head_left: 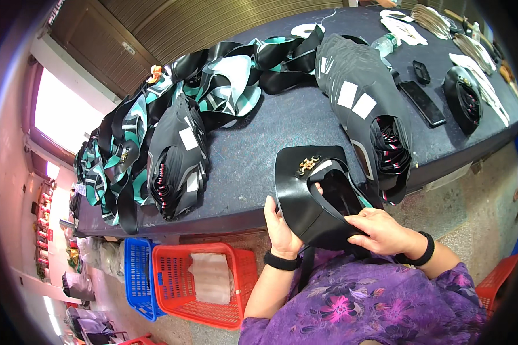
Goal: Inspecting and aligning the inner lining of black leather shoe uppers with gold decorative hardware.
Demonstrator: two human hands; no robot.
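left hand (pixel 281 223) and right hand (pixel 384 230) grip opposite edges of a glossy black shoe upper (pixel 313 192) at the edge of the dark table (pixel 259 155); its gold buckle (pixel 308 165) sits at twelve o'clock. advisable: grip the edges, sparing the smooth face. stacked black uppers (pixel 368 109) curve at one o'clock, teal-patterned uppers (pixel 172 126) at ten.

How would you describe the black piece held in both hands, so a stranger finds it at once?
At the near edge of the dark blue table, both hands grip a curved black leather piece. Unlike the stacked black pieces behind it, it carries a gold metal ornament on top.
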